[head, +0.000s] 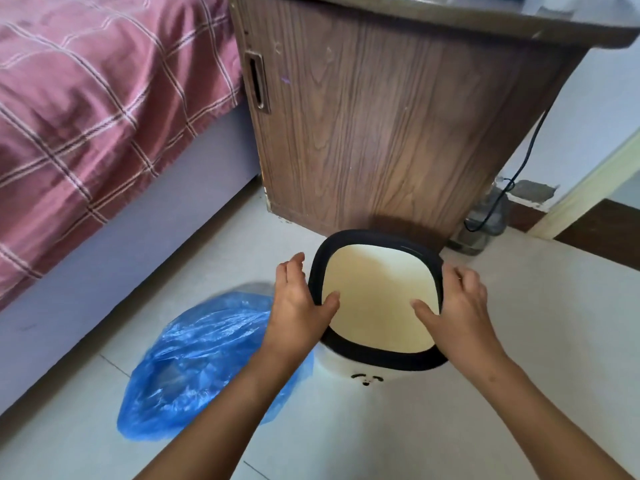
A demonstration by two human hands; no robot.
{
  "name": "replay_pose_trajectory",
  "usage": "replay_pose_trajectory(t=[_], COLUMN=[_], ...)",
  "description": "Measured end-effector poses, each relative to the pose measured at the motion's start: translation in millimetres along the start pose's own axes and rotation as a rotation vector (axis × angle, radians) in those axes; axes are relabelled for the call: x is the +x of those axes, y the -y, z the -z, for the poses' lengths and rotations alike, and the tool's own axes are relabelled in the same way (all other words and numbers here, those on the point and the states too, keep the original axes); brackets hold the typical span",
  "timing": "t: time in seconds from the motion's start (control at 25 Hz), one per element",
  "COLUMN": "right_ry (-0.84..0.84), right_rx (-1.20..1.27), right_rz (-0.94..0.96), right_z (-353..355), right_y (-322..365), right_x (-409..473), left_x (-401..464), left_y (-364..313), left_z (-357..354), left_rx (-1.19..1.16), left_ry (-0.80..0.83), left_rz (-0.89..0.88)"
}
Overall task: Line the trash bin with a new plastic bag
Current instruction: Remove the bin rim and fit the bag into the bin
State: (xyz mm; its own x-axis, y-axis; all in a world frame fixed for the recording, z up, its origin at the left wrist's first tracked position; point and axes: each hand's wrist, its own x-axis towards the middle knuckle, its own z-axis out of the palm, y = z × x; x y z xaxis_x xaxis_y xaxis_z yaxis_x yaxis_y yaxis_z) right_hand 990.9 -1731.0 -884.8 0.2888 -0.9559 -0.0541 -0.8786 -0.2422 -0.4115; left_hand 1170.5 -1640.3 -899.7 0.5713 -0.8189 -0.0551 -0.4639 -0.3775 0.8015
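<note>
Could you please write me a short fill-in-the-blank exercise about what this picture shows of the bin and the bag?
1. Both hands, left hand and right hand, grip the bin's ____ rim ring.
2. The blue plastic bag lies on the ____.
3. The trash bin stands in front of a wooden ____.

Missing words: black; floor; cabinet

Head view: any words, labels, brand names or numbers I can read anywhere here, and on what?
No readable text: there are no words, numbers or brand names in the head view.
Trash bin: only a small black drawn face on its white front, not lettering.
Blue plastic bag: no print visible.
Wooden cabinet: a few small marks and scuffs, none legible as text.
</note>
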Motion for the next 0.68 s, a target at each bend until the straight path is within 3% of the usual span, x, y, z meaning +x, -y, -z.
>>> replay_pose_trajectory(t=[0.16, 0.48, 0.68], right_ry=[-0.052, -0.157, -0.253], right_rx=[0.110, 0.266, 0.605], right_rz=[-0.121, -0.061, -0.091], right_z=[-6.2, -9.6, 14.9], right_y=[2.1, -0.7, -3.9], right_x=[9.5, 15.4, 18.0], left_x=[8.5, 3.5, 4.5], left_y=[-14.5, -22.1, -28.3], left_z=[-12.2, -6.1, 3.2], left_rx=[0.089, 0.034, -0.046], left_ry=[-0.064, -0.204, -0.160], left_rz=[0.107, 0.139, -0.131])
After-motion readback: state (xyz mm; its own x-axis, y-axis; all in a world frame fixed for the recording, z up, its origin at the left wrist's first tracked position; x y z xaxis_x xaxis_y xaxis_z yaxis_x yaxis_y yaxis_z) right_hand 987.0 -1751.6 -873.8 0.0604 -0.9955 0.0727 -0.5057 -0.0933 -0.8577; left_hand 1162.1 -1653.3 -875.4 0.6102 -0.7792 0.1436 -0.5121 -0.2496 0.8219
